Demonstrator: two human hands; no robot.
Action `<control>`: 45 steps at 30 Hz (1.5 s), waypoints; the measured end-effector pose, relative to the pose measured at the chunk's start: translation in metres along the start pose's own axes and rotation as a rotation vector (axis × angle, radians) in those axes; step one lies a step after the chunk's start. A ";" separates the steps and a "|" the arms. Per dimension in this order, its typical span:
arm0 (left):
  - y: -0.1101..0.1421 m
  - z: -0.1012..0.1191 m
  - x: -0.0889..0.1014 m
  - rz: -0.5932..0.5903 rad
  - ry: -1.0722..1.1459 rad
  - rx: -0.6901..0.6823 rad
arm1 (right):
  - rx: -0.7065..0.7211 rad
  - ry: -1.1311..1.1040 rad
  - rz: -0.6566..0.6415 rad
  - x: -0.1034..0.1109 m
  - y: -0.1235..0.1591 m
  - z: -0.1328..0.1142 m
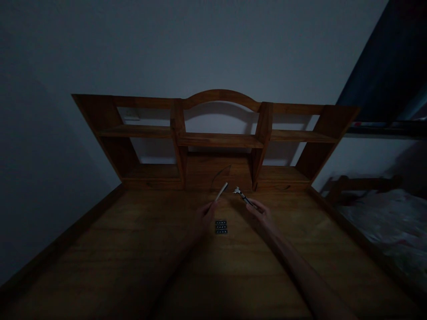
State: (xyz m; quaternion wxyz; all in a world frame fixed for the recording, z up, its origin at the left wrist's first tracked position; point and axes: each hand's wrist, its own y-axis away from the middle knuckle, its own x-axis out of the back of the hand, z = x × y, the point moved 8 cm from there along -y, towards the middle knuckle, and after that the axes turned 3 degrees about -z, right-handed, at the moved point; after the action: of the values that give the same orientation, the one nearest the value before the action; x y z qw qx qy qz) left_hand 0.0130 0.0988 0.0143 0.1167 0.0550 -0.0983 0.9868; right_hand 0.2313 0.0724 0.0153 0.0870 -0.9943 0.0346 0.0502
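Note:
My left hand (207, 213) is closed around a slim pale toothbrush (221, 191), held tilted up with a dark strip along one side of its head. My right hand (260, 210) grips the handle of a razor (240, 194), whose silvery head points up and to the left. The two heads are close together but apart, above the desk. Below and between the hands, a small dark block (221, 227) with several rows of bright spots lies on the desk; its exact kind is too small to tell.
The wooden desk (233, 275) has raised edges at left and right. At its back stands a wooden shelf unit (220, 141) against the wall. A thin dark cord (218, 172) curves near the centre compartment. Beyond the right edge lies crumpled pale plastic (387, 218).

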 end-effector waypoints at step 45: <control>0.000 -0.012 -0.017 -0.198 -0.180 -0.059 | 0.121 0.225 0.020 0.014 -0.007 -0.002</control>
State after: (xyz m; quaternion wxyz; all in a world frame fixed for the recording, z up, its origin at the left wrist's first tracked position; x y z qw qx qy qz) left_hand 0.0283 0.0978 0.0005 0.2058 0.1492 -0.1314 0.9582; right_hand 0.2462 0.0776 0.0165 0.1419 -0.9862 0.0568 -0.0628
